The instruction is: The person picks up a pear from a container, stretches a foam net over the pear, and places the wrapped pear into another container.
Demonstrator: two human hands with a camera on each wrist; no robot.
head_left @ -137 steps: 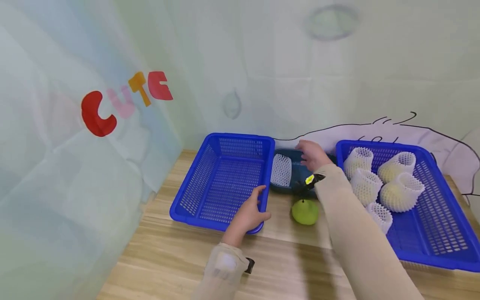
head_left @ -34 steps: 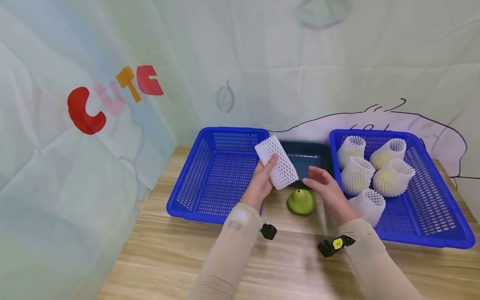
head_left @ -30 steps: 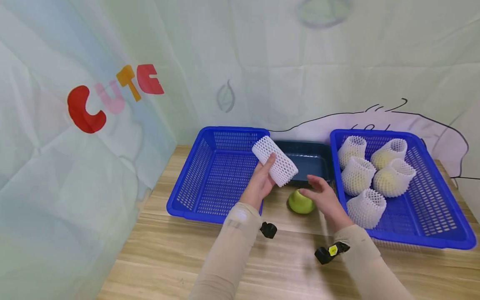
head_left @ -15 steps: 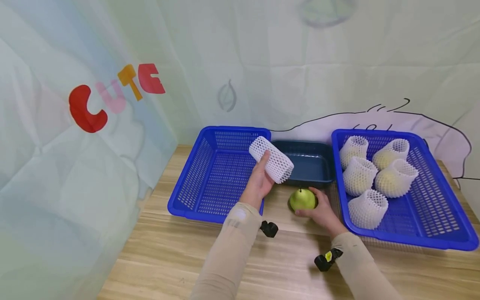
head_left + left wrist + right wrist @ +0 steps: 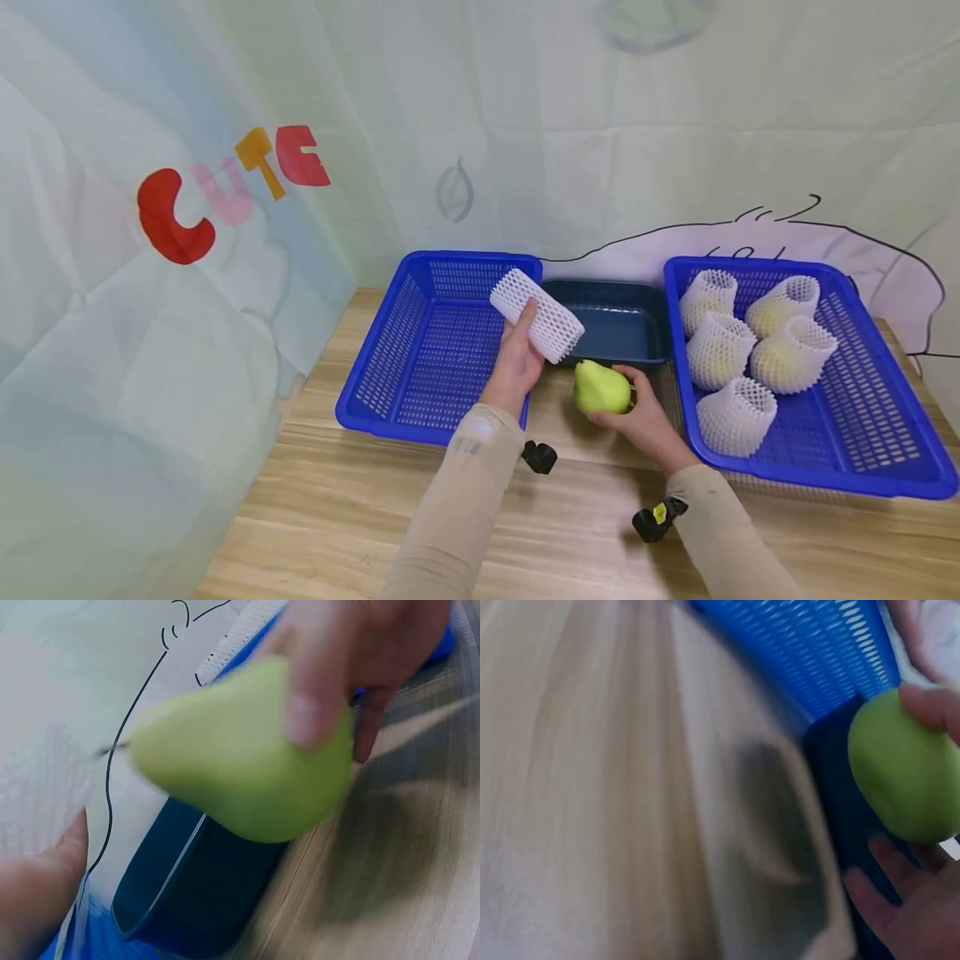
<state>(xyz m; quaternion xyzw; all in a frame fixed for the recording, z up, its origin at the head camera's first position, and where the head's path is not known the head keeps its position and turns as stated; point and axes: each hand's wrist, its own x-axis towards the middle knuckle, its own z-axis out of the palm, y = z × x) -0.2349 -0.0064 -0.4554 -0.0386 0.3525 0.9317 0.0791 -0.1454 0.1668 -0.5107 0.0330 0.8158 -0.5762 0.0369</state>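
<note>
My left hand (image 5: pixel 516 360) holds a white foam net sleeve (image 5: pixel 542 318), thumb on its near side, above the right rim of the left basket. The sleeve's end facing the pear is slightly rounded open. In my right hand (image 5: pixel 643 419) a green pear (image 5: pixel 602 389) is gripped between thumb and fingers, lifted off the table and tilted with its stem end toward the sleeve. In the left wrist view the pear (image 5: pixel 247 754) lies sideways, its stem pointing at the blurred sleeve (image 5: pixel 41 787). Sleeve and pear are apart.
A blue basket (image 5: pixel 375 429) stands at left. Between the baskets sits a dark teal tray (image 5: pixel 618 333). The right blue basket (image 5: pixel 847 479) holds several sleeved pears (image 5: pixel 791 354). A printed cloth (image 5: pixel 585 150) hangs behind the wooden table (image 5: pixel 360 517).
My left hand took the foam sleeve from the tray and has since shifted it slightly left. My right hand moved down to the pear, gripped it, then raised and tipped it leftward.
</note>
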